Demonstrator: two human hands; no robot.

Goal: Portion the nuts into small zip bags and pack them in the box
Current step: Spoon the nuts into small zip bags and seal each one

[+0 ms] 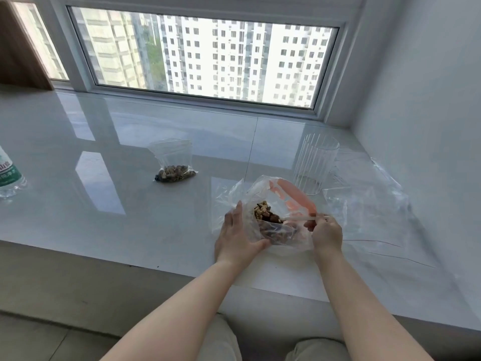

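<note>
1. The big nut bag (273,225) is thin clear plastic with an orange print, and it lies near the front edge of the glossy white sill (104,204), at about 5 o'clock from the middle of the sill. I judge it soft and floppy: it has no shape of its own, and the loose nuts (265,213) inside will shift when it is tilted.
2. The nuts look light and dry. The film looks slippery, so a pinch at the rim should hold better than a flat grasp on the belly of the bag.
3. The left hand (238,237) is on the 9 o'clock side of the bag, fingers almost straight and pointing up along the film, thumb curled under the lower corner. It grips the plastic and keeps the mouth open.
4. The right hand (326,231) is at the 3 o'clock side, fingers curled, pinching a thin pale handle (299,218) that goes into the bag. It may be a small spoon; I cannot tell for sure.
5. Both forearms come in low from 6 o'clock, wrists close to the sill.
6. One filled small zip bag (174,164) lies at 10 o'clock from the hands, well apart. A clear ribbed container (315,165), perhaps the box, stands at 1 o'clock, near the big bag. Flat empty bags (364,204) lie at 3 o'clock.
7. A water bottle (7,173) stands at the far left.
</note>
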